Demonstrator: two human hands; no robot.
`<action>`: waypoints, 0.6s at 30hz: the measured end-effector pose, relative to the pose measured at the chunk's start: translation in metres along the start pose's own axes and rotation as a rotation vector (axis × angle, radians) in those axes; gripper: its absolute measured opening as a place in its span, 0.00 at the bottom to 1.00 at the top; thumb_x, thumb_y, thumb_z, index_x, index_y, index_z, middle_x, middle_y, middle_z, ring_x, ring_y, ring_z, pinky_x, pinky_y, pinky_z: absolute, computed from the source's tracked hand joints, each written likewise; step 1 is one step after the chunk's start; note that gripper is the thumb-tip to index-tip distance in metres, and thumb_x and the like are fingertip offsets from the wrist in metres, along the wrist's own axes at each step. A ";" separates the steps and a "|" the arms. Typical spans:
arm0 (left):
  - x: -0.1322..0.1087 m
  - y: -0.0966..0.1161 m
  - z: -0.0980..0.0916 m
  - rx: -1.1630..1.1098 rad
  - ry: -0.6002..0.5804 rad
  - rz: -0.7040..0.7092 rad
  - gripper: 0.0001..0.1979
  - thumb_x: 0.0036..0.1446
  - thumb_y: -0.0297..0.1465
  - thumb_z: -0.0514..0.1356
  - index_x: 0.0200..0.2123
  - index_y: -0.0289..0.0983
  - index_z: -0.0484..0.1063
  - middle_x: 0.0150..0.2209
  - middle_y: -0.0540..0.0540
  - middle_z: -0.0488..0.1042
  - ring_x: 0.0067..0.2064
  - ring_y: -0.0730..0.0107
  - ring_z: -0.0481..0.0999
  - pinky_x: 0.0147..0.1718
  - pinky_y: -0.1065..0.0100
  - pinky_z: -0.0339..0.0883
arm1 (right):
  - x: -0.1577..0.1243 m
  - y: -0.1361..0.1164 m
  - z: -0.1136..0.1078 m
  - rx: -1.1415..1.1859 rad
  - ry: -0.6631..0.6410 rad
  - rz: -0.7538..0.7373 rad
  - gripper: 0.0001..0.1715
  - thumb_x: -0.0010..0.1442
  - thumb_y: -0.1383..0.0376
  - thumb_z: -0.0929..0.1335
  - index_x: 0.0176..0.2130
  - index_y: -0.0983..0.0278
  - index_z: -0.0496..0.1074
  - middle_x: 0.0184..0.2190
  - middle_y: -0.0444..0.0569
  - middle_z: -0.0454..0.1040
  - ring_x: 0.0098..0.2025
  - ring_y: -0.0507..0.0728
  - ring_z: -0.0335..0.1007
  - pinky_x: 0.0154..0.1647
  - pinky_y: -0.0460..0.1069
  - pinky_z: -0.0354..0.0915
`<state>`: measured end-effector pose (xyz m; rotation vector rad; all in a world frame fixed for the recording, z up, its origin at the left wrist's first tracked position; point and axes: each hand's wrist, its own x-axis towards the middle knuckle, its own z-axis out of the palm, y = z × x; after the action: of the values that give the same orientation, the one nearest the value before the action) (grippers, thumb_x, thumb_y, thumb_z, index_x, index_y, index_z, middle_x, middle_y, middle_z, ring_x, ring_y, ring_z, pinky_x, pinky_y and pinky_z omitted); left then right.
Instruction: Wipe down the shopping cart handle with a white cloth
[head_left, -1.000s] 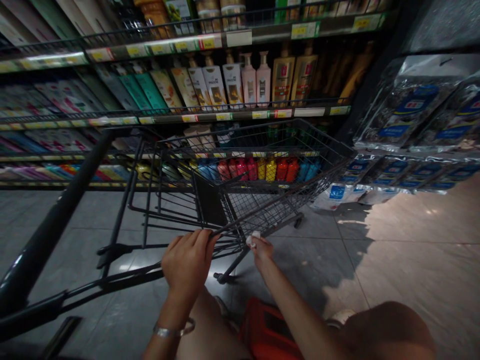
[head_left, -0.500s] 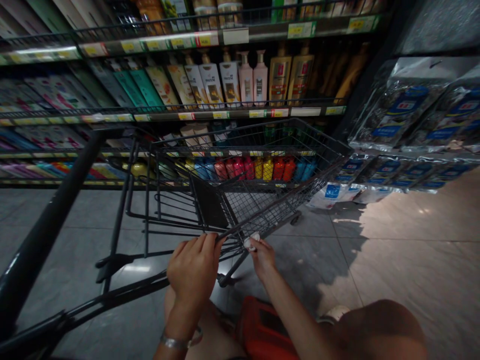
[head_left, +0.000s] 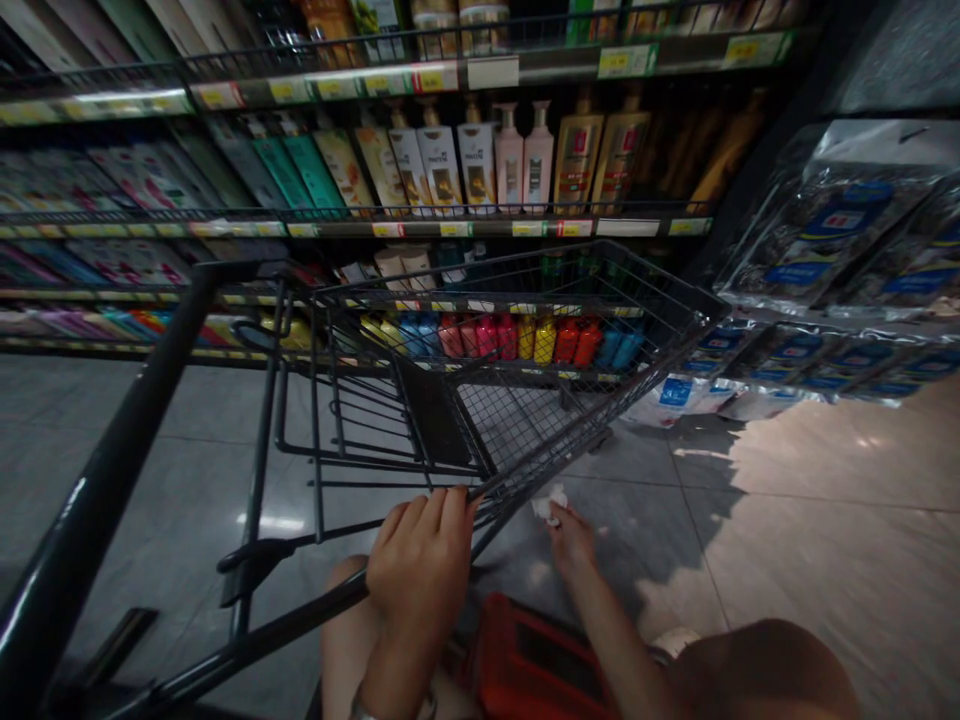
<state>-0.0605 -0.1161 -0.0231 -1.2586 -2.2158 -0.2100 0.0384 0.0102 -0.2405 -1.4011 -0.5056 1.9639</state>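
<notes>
Head view: on grey tiled floor, a black shopping cart at left stands in front of far shelves of bottles. The left hand is wrapped round the cart's near rail; beyond a red object, the right hand pinches a crumpled white wad beside the cart, and silvery packets hang at right.

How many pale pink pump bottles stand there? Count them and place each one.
2, on a shelf behind the shopping cart: the left pink bottle beside a white bottle, the right pink bottle beside a gold bottle. More may be hidden behind.
</notes>
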 end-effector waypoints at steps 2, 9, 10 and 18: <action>-0.001 0.004 -0.002 -0.005 -0.001 0.000 0.09 0.62 0.33 0.55 0.30 0.38 0.69 0.22 0.51 0.71 0.26 0.66 0.68 0.32 0.64 0.57 | 0.007 0.005 0.003 -0.027 0.023 -0.005 0.12 0.31 0.66 0.74 0.21 0.62 0.71 0.19 0.39 0.72 0.23 0.50 0.68 0.26 0.46 0.63; -0.002 0.005 -0.002 0.008 -0.021 -0.008 0.09 0.62 0.34 0.55 0.29 0.38 0.69 0.22 0.51 0.71 0.26 0.66 0.69 0.32 0.64 0.57 | 0.004 0.019 0.031 -0.071 0.005 -0.051 0.11 0.29 0.66 0.73 0.20 0.64 0.71 0.15 0.38 0.68 0.21 0.50 0.63 0.25 0.46 0.58; -0.002 0.003 -0.001 0.012 -0.033 -0.006 0.09 0.61 0.34 0.55 0.30 0.38 0.69 0.23 0.51 0.71 0.27 0.66 0.69 0.32 0.64 0.57 | 0.000 0.020 0.034 -0.069 -0.001 -0.061 0.10 0.30 0.66 0.73 0.19 0.64 0.71 0.15 0.37 0.68 0.21 0.50 0.61 0.25 0.46 0.57; 0.002 -0.001 -0.001 0.030 -0.026 -0.006 0.11 0.62 0.34 0.54 0.28 0.39 0.69 0.21 0.51 0.71 0.26 0.66 0.69 0.32 0.64 0.57 | -0.038 0.013 0.048 -0.002 -0.075 -0.036 0.11 0.32 0.65 0.73 0.21 0.64 0.70 0.18 0.39 0.70 0.23 0.51 0.64 0.28 0.46 0.59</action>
<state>-0.0621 -0.1153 -0.0212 -1.2450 -2.2371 -0.1635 -0.0028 -0.0226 -0.2059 -1.3139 -0.5632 1.9935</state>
